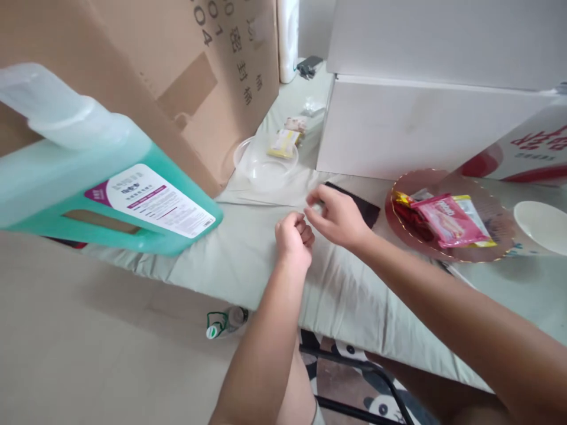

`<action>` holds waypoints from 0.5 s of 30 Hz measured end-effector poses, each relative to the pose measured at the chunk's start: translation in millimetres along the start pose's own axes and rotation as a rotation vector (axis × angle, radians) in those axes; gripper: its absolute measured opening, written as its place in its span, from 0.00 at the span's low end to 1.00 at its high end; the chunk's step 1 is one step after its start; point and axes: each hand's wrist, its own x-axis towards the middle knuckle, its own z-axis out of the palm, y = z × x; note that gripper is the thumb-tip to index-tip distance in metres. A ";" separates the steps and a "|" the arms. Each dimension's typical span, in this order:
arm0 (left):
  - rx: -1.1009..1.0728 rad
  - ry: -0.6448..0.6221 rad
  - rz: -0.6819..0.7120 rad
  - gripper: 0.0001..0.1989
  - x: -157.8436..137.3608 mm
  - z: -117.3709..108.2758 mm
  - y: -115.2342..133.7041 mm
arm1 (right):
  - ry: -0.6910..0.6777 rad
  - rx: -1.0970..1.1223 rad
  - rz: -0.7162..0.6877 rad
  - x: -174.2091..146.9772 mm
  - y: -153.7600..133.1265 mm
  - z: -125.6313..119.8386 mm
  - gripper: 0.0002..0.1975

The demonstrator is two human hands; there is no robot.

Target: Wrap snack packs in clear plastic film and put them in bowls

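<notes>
My left hand (295, 239) is closed in a loose fist over the near part of the cloth-covered table, and nothing shows sticking out of it. Just to its right, my right hand (337, 215) has loosely curled fingers with a gap between thumb and fingers; no object is visible there. The hands are close together, almost touching. Behind the right hand lies a dark flat phone-like object (361, 206), partly covered by that hand. Beyond the hands, a clear plastic bowl (268, 171) stands near a small yellow-and-white packet (283, 143).
A jug of green liquid (177, 171) stands left, before a large cardboard box (146, 53). White boxes (390, 130) stand at the back right. A pink plate (398, 218) holds wrapped snacks (449, 221), beside a white bowl (543, 227). Bottles (225, 321) sit on the floor.
</notes>
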 end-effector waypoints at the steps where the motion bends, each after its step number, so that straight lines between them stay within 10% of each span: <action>1: -0.023 0.011 -0.015 0.16 0.5 -0.4 2.8 | -0.045 -0.052 -0.025 23.0 -5.9 8.5 0.10; 8: -0.148 0.062 -0.105 0.18 1.7 -0.1 13.1 | -0.342 -0.462 0.052 103.8 -21.7 44.1 0.21; 15: -0.218 0.058 -0.055 0.17 5.1 -4.6 21.9 | -0.064 -0.381 -0.019 54.9 -16.9 18.7 0.17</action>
